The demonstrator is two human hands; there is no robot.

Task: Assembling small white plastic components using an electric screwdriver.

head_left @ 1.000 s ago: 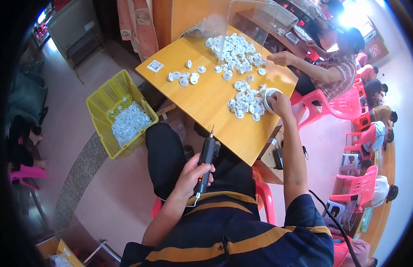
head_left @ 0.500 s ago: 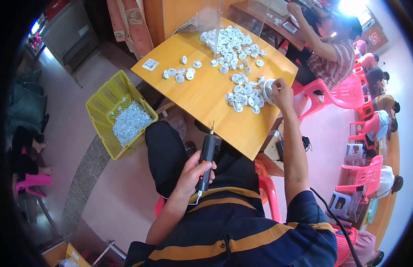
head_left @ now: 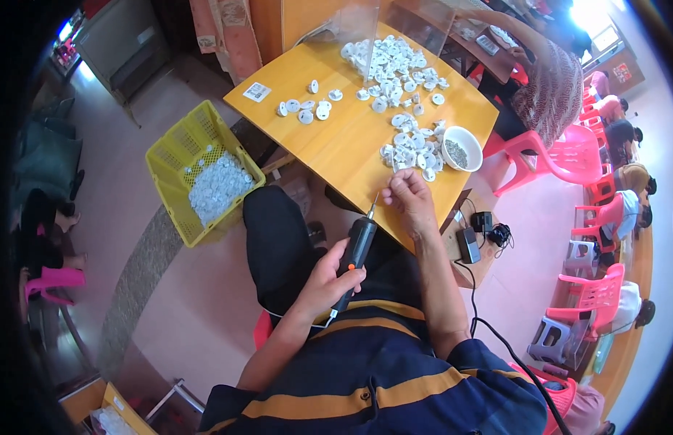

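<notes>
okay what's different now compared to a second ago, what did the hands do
The right hand drew back from the small white bowl among the white round parts to the tip of the black electric screwdriver. The left hand kept gripping that screwdriver. The yellow plastic basket stayed put.

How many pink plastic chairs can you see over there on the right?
4 that I can tell: one chair beside the wooden table, two further right, one lower. Others may be hidden behind people.

The right hand (head_left: 411, 203) has drawn back from the white bowl (head_left: 460, 148) to the screwdriver's tip (head_left: 375, 199).
</notes>
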